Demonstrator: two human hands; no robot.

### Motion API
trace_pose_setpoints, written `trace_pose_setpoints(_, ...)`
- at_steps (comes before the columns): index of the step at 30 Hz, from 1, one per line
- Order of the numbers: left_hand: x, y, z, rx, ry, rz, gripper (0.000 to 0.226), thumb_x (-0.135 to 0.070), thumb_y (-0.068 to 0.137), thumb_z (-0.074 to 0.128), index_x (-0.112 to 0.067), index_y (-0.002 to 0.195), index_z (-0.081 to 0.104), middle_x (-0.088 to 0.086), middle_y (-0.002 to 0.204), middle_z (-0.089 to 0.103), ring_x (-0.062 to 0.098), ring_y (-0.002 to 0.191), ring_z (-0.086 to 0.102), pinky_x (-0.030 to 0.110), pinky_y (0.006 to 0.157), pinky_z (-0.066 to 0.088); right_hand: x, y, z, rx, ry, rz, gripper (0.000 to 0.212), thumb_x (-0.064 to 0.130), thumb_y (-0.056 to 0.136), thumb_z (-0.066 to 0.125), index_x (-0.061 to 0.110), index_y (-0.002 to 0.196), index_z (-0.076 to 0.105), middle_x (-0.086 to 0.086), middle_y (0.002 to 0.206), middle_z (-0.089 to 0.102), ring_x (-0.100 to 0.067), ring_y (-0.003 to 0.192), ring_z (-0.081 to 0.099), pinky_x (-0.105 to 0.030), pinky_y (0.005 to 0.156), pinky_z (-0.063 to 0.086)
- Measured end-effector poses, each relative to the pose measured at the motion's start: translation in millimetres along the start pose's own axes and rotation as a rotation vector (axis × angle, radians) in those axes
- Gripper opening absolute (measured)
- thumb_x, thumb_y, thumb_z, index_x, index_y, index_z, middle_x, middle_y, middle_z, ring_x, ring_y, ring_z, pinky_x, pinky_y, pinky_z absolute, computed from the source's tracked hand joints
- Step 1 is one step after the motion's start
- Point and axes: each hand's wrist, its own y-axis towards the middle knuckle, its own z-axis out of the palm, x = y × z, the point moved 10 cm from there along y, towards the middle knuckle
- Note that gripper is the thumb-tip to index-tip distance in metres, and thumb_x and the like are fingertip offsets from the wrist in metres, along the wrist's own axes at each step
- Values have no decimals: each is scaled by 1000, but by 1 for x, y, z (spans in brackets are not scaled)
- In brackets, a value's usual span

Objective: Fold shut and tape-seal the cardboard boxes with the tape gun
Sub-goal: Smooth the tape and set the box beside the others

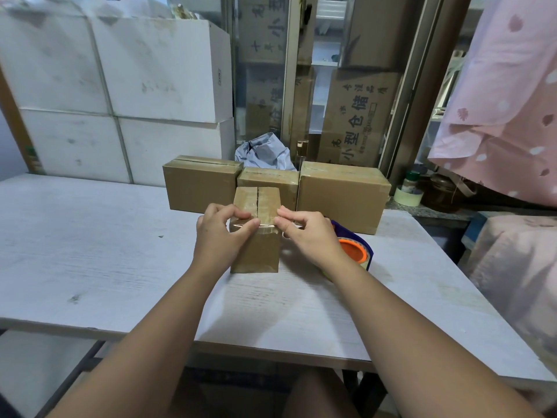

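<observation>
A small cardboard box [256, 251] stands in the middle of the white table [90, 236], flaps folded shut, a seam running down its top with clear tape across the near edge. My left hand [220, 230] curls over the box's near left corner, thumb pressing the tape strip [266, 225]. My right hand [304, 230] pinches the strip's right end at the near right corner. The tape gun [357, 251], blue with an orange hub, lies on the table just right of the box, partly hidden behind my right wrist.
Three closed, taped cardboard boxes [200, 182] [269, 179] [343, 194] stand in a row behind the small one. White cartons [120, 86] are stacked at the back left. Pink cloth [497, 116] hangs at right, and a tape roll [408, 196] sits on a side ledge.
</observation>
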Motion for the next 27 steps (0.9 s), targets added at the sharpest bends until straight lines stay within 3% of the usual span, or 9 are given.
trace_pose_setpoints(3,1,0,0,-8,-5,24,12,-29,78,75,-33,82,65,-20,93,45,19,112,47,33,92,41,-2,0,0,5,5,6,48,48,81,68,28,124,62,21,131,54,-9,130,44,-36,111,33)
trace_pose_setpoints(7,3,-2,2,14,-49,86,19,-29,80,74,-43,83,61,-20,97,44,18,118,46,48,96,42,-1,-1,-1,16,-4,-7,49,43,80,71,27,126,61,21,132,53,-10,132,42,-32,112,30)
trace_pose_setpoints(10,8,-4,5,72,-93,123,13,-41,83,58,-52,90,58,-23,105,43,11,124,41,52,101,37,0,-1,-1,6,-30,-16,48,42,82,69,27,127,60,19,133,53,-10,131,43,-28,108,31)
trace_pose_setpoints(12,15,-6,5,116,-93,125,21,-42,84,51,-59,93,59,-29,112,43,10,127,38,52,104,35,1,-1,-1,-6,-49,-26,48,43,82,69,27,126,60,19,133,53,-10,131,43,-26,107,32)
trace_pose_setpoints(15,19,-6,4,123,-103,109,29,-41,84,50,-66,96,56,-30,117,43,13,129,38,51,104,35,2,-2,0,-16,-69,-40,47,42,83,68,27,127,60,18,134,53,-8,130,43,-15,101,27)
trace_pose_setpoints(18,16,-6,3,88,-115,130,26,-36,84,51,-58,95,59,-26,112,46,13,128,40,53,101,36,3,-3,0,-32,-112,-49,45,42,85,66,27,127,60,18,135,52,-6,130,42,-5,92,19)
trace_pose_setpoints(24,18,-6,4,140,-136,99,21,-50,83,47,-64,94,59,-27,114,47,10,130,37,46,104,36,9,-4,1,-44,-147,-78,44,40,86,65,25,127,61,14,135,53,-7,127,47,-21,107,33)
trace_pose_setpoints(27,19,-4,3,144,-173,96,27,-43,87,46,-66,93,59,-25,113,49,10,129,39,45,107,35,9,-4,1,-42,-144,-72,43,40,86,64,25,127,60,14,135,54,-10,127,48,-32,107,38)
